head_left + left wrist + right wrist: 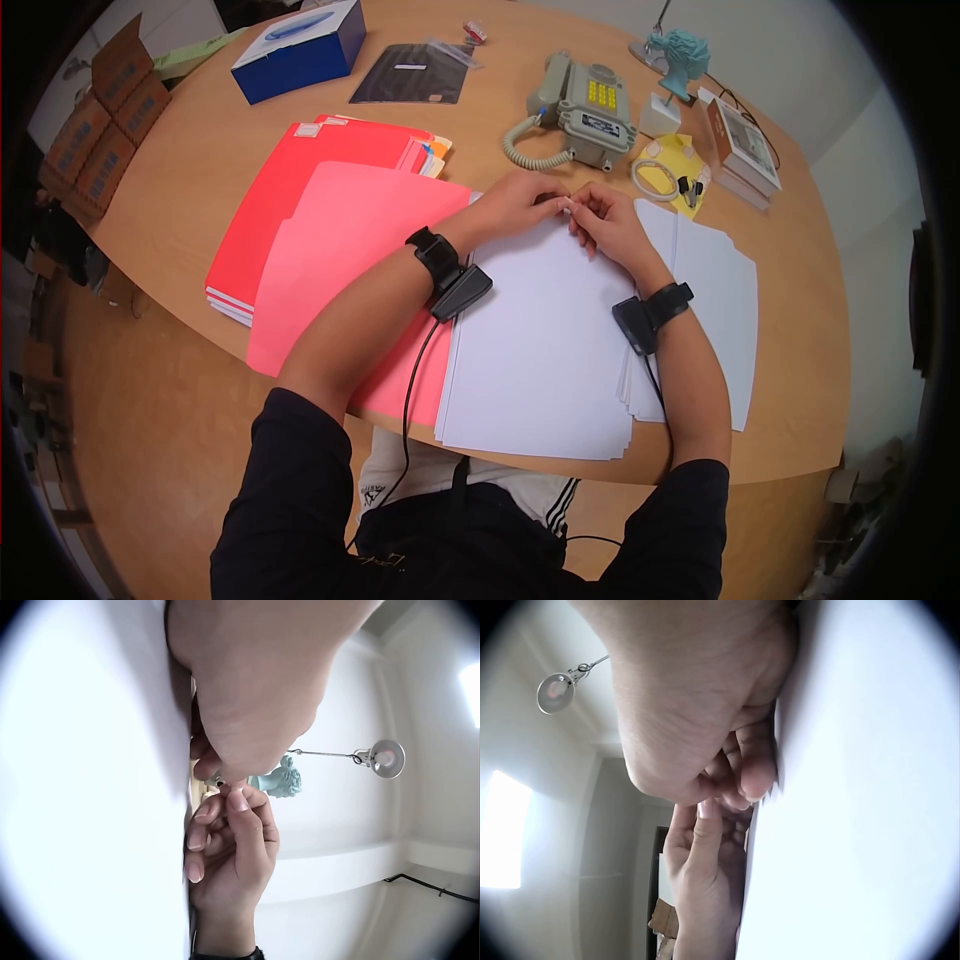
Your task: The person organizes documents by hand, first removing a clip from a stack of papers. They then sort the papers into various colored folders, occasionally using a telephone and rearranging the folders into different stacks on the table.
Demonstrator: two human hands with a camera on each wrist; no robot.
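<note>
Hands, head view: left hand and right hand pinch a small pale bit, too tiny to identify, at the white paper's far edge, probably so both can work it.
Desk: paper along the near edge, presumably for reach; pink folder leftward.
Lamp, left wrist view: beyond the right hand's curled fingers.
Bright panel, right wrist view: beyond the left hand, thumb against finger.

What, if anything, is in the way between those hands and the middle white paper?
Nothing that I can see. The left hand and right hand are right at the far end of the middle paper. The phone stands beyond them, not in between.
</note>
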